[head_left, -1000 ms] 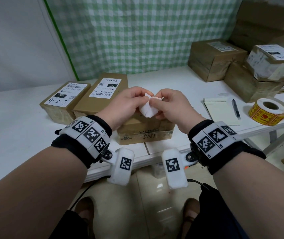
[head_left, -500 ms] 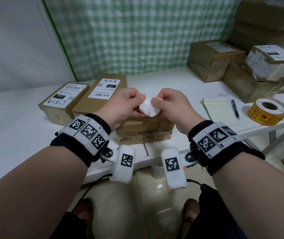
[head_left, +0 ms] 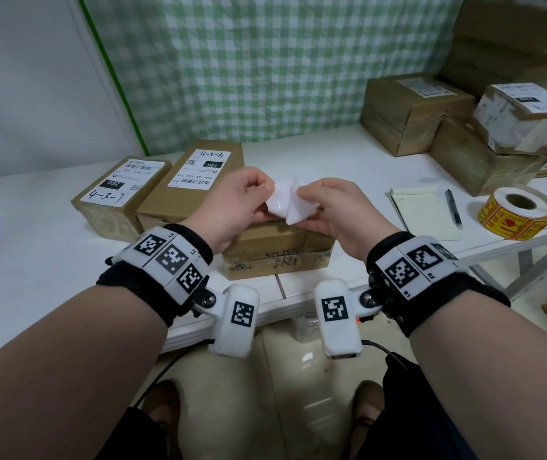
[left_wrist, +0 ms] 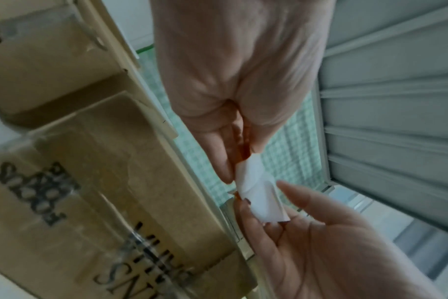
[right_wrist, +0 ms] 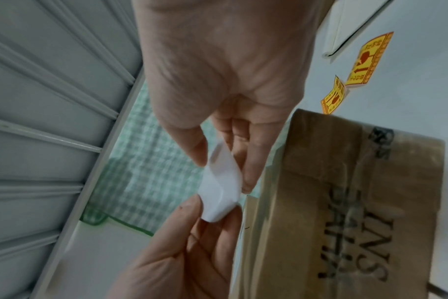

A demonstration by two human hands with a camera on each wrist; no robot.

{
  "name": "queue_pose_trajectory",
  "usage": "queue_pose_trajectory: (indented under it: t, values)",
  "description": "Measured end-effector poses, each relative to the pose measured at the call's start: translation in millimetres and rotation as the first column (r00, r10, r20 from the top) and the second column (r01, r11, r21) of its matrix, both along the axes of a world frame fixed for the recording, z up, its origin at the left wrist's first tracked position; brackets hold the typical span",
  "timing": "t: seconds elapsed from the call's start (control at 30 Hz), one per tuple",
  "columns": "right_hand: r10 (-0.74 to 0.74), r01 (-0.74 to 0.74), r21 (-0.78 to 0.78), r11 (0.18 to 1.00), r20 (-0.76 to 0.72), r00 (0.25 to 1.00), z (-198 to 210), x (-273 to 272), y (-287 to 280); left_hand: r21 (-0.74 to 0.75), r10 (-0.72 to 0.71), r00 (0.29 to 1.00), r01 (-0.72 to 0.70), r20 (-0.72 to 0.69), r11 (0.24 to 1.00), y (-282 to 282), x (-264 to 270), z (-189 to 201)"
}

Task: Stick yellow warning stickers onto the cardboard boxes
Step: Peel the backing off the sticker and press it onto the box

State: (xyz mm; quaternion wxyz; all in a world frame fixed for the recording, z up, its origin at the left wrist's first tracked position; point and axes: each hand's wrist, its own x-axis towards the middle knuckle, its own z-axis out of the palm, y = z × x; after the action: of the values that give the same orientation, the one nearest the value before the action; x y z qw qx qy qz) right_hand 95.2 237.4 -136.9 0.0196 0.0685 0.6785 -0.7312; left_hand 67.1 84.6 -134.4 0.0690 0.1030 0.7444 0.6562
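Sticker (head_left: 290, 204): white side up, printed face hidden (an orange edge shows in the left wrist view), above the cardboard box (head_left: 277, 252).
Left hand (head_left: 232, 207): pinches it.
Right hand (head_left: 335, 209): pinches it.
Change: sheet spread wider than before.

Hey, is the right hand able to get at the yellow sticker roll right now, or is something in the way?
Probably yes, but not this instant. The right hand and left hand both pinch the white sticker piece. The sticker roll sits on the table to the right, with only the notepad and pen lying flat between.
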Motion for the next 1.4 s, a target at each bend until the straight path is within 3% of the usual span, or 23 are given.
queue_pose_trajectory:
  t: [0.13, 0.3, 0.43, 0.57, 0.67, 0.97, 1.13, 1.27, 1.4]
  values:
    - [0.001, -0.003, 0.079, 0.997, 0.026, 1.0, -0.8, 0.4, -0.2, -0.146, -0.018, 0.993, 0.002, -0.113, 0.989, 0.4, 2.5, 2.4]
    - [-0.032, 0.04, 0.184, 0.982, -0.045, 0.998, -1.9, -0.4, 0.3, -0.05, -0.075, 0.997, 0.075, -0.002, 0.996, -0.5, 5.4, 7.7]
    - [-0.058, 0.136, 0.437, 0.889, -0.187, 0.981, -0.8, -2.2, -1.0, 0.025, -0.121, 0.987, 0.119, 0.104, 0.993, 0.5, 5.0, 11.5]
    - [0.016, 0.129, 0.549, 0.826, -0.252, 0.968, 4.8, -0.4, -3.6, -0.121, -0.087, 0.996, 0.089, 0.021, 0.989, 3.9, 1.5, 10.8]
    - [-0.01, 0.143, 0.505, 0.851, -0.257, 0.966, 8.4, -0.4, -3.8, -0.061, -0.086, 0.995, 0.088, 0.046, 0.994, 4.1, -0.3, 9.5]
    - [-0.138, 0.156, 0.177, 0.972, -0.107, 0.985, 5.8, 0.2, -2.4, 0.143, -0.08, 0.991, 0.064, 0.108, 0.988, 7.9, 3.1, 2.9]
    - [-0.151, 0.152, 0.013, 0.988, -0.04, 0.988, 3.3, 0.3, -2.0, 0.227, -0.071, 0.989, 0.04, 0.128, 0.973, 9.7, 4.2, 2.0]
    - [-0.143, 0.146, 0.042, 0.988, -0.063, 0.988, 1.8, 0.0, -3.7, 0.234, -0.063, 0.99, 0.032, 0.128, 0.972, 9.2, 3.8, 2.8]
    - [-0.132, 0.166, 0.239, 0.957, -0.15, 0.98, 2.9, 1.6, -8.1, 0.18, -0.039, 0.995, 0.021, 0.095, 0.983, 9.0, 2.1, 5.0]
